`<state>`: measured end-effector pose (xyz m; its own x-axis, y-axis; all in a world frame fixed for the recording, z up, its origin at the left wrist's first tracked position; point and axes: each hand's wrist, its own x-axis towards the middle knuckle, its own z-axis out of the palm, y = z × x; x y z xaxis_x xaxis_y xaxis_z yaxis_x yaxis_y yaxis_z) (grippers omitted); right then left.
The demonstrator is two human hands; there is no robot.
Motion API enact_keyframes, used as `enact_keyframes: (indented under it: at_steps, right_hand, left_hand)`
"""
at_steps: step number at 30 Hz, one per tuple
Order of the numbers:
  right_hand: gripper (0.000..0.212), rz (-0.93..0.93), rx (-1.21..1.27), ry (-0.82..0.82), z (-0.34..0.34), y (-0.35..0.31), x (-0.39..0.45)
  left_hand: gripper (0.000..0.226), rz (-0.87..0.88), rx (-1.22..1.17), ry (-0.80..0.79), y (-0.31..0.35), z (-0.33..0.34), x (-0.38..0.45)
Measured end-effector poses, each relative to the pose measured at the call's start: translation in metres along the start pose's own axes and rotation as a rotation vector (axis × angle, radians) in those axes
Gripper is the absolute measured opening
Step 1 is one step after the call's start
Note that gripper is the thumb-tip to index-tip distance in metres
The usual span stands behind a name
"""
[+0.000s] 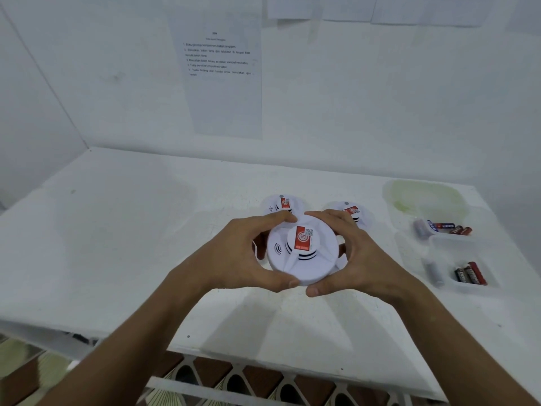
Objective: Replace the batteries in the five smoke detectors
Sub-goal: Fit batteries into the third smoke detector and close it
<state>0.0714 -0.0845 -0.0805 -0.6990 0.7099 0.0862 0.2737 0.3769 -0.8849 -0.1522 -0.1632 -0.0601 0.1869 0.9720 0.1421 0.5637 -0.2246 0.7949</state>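
Here, smoke detector gripped by rim between left hand and right hand, above white table; round, face tilted toward camera, red label upright. Two more detectors just behind it. Battery trays right of it. Instruction sheet on white wall beyond.

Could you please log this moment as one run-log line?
left hand + right hand: gripping smoke detector | label up | two detectors behind | batteries in right trays

smoke detector: smooth white plastic, glossy red sticker | table: matt white | tray: clear plastic
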Motion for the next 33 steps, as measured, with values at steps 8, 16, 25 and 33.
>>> enact_keyframes:
  at_steps: [8, 16, 25, 33]
  right_hand:
    - [0.107, -0.003, 0.02, -0.008, 0.001, 0.001, 0.003]
    - [0.107, 0.0, 0.033, -0.003, -0.004, 0.001, 0.003]
    - [0.107, -0.009, 0.036, 0.003, -0.008, 0.004, 0.004]
    - [0.106, -0.002, 0.036, 0.01, -0.013, 0.004, 0.003]
  left_hand:
    - [0.088, -0.02, 0.009, 0.007, -0.001, 0.0, -0.001]
    - [0.085, -0.024, -0.03, 0.015, 0.003, 0.001, 0.003]
    - [0.085, -0.002, -0.01, 0.014, 0.001, 0.003, 0.008]
    - [0.09, 0.002, -0.035, 0.026, -0.003, 0.004, 0.012]
